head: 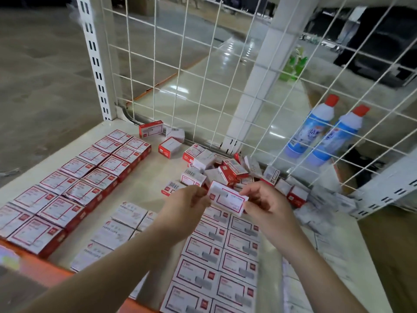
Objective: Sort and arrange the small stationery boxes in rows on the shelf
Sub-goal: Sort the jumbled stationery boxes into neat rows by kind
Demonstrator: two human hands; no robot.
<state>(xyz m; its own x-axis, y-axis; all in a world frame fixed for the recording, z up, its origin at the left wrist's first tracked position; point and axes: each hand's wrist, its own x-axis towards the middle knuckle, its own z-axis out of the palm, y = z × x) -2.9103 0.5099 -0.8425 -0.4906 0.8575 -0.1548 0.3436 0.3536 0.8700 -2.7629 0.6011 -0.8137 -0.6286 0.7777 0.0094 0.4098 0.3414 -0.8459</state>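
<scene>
I hold one small red-and-white stationery box above the shelf, face up. My left hand pinches its left end and my right hand pinches its right end. Below my hands lie two neat columns of the same boxes. Another double row of red-and-white boxes runs along the left side of the shelf. A column of white boxes with a small red logo lies between them. An unsorted heap of boxes sits just beyond my hands, against the wire back.
The cream shelf board has an orange front edge. A white wire grid closes the back and right side. Two blue-and-white bottles with red caps stand behind the grid. Pale white boxes lie at the right.
</scene>
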